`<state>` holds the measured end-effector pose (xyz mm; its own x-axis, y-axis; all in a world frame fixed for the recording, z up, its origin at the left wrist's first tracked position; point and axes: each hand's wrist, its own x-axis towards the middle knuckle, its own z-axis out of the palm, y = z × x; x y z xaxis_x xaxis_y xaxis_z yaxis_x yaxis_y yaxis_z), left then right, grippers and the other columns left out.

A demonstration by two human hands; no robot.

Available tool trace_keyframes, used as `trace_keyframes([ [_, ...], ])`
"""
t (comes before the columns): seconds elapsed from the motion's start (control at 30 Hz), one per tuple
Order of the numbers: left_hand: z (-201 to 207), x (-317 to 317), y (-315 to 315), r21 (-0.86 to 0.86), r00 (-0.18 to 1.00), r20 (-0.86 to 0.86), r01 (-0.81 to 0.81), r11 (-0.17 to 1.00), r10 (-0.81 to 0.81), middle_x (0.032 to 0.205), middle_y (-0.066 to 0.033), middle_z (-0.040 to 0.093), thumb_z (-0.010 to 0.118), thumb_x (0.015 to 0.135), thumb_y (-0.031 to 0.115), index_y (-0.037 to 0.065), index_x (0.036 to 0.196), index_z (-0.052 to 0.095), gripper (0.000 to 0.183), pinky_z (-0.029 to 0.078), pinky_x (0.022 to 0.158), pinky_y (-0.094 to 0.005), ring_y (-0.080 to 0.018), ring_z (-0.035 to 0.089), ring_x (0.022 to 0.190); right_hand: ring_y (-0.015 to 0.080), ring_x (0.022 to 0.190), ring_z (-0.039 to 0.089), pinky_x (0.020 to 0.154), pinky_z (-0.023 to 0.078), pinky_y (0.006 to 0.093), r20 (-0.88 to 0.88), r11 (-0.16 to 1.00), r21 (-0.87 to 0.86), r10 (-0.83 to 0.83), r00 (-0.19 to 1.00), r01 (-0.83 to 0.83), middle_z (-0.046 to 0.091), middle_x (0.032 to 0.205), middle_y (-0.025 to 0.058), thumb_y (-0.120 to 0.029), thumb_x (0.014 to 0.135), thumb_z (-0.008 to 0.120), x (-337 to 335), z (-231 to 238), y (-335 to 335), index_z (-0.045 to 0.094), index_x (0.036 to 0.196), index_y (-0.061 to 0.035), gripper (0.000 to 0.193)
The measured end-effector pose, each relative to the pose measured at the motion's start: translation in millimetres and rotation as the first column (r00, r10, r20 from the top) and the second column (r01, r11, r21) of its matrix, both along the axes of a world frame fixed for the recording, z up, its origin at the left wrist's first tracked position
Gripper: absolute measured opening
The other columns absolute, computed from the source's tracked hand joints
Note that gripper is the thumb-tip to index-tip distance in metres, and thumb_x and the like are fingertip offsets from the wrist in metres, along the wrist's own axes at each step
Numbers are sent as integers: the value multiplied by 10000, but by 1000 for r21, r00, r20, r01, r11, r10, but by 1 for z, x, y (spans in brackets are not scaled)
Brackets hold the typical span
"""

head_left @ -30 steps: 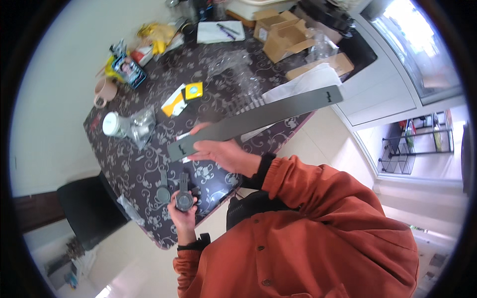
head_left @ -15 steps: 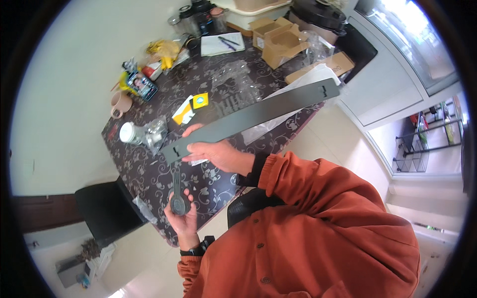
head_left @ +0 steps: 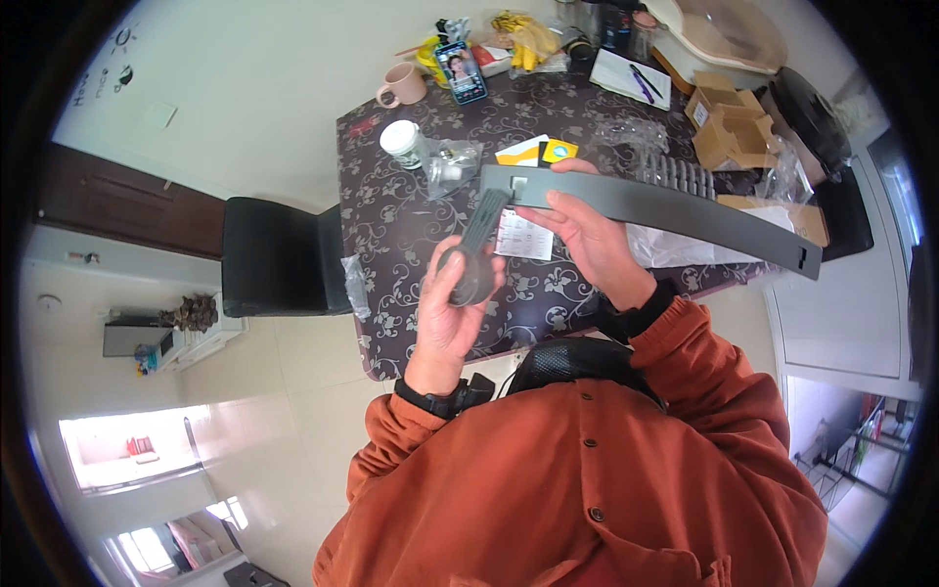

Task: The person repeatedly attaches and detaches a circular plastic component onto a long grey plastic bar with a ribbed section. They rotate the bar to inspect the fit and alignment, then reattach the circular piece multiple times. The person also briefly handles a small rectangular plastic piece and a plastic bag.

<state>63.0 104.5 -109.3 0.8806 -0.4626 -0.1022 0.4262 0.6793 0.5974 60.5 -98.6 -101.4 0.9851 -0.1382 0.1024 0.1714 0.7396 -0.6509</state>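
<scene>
My left hand (head_left: 450, 318) is closed round a dark grey plastic piece (head_left: 481, 227) with a round disc at its lower end and a ribbed arm pointing up. A long, flat dark grey bar (head_left: 675, 207), with a cut-out slot near each end, is gripped by my right hand (head_left: 599, 240) close to its left end. The tip of the ribbed arm lies at the bar's left end, beside the slot; whether they are joined I cannot tell. Both pieces are held above the table, and the bar slopes down to the right.
On the dark patterned table (head_left: 411, 318) are a printed sheet (head_left: 525, 237), a white-lidded jar (head_left: 401, 144), clear plastic bags (head_left: 452, 168), a mug (head_left: 402, 86), a phone (head_left: 460, 72), a notebook (head_left: 616, 78) with pens and open cardboard boxes (head_left: 734, 137). A black chair (head_left: 279, 256) stands left.
The view has turned, so the table sits farther right. The bar's right end has swung from pointing up to sloping down. The ribbed arm's tip has come up against the bar's left end.
</scene>
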Motion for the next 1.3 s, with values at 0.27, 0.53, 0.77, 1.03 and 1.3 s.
trace_keyframes([
  [0.27, 27, 5, -42, 75, 996, 6, -94, 993, 94, 1078, -150, 629, 618, 922, 100, 65, 1131, 492, 247, 551, 832, -333, -258, 656, 976, 226, 1071, 584, 955, 520, 393, 64, 996, -67, -52, 997, 57, 507, 1170, 120, 25, 893, 530, -1, 20, 6, 470, 1173, -54, 296],
  [0.53, 35, 12, -58, 193, 988, 11, -151, 970, 151, 998, -135, 650, 629, 917, 98, 39, 1068, 492, 213, 563, 764, -303, -199, 667, 905, 243, 1118, 575, 973, 499, 403, 73, 966, -215, -129, 989, 142, 526, 1210, 158, 16, 898, 532, 1, 26, 7, 449, 1194, -61, 317],
  [0.77, 33, 21, -64, 215, 990, 30, -143, 966, 139, 977, -151, 651, 633, 917, 146, 35, 1030, 512, 199, 559, 777, -325, -203, 659, 860, 127, 943, 581, 852, 515, 275, 89, 953, -225, -188, 978, 204, 535, 1064, 69, -15, 868, 589, 5, 20, 8, 514, 1125, -50, 270],
  [1.03, 29, 20, -69, 185, 992, 45, -126, 975, 120, 968, -159, 645, 636, 916, 146, 44, 1020, 509, 194, 565, 774, -334, -211, 658, 876, 218, 1084, 585, 945, 509, 351, 96, 895, -388, -199, 975, 221, 528, 1169, 152, 35, 916, 493, 1, 14, 3, 428, 1186, -49, 290],
  [1.3, 26, 17, -63, 145, 994, 39, -109, 983, 104, 961, -144, 637, 630, 922, 157, 49, 1024, 506, 193, 574, 777, -352, -211, 657, 878, 217, 1064, 597, 936, 515, 344, 107, 905, -347, -222, 969, 245, 532, 1160, 149, 44, 912, 491, -6, 16, 13, 426, 1185, -39, 293],
])
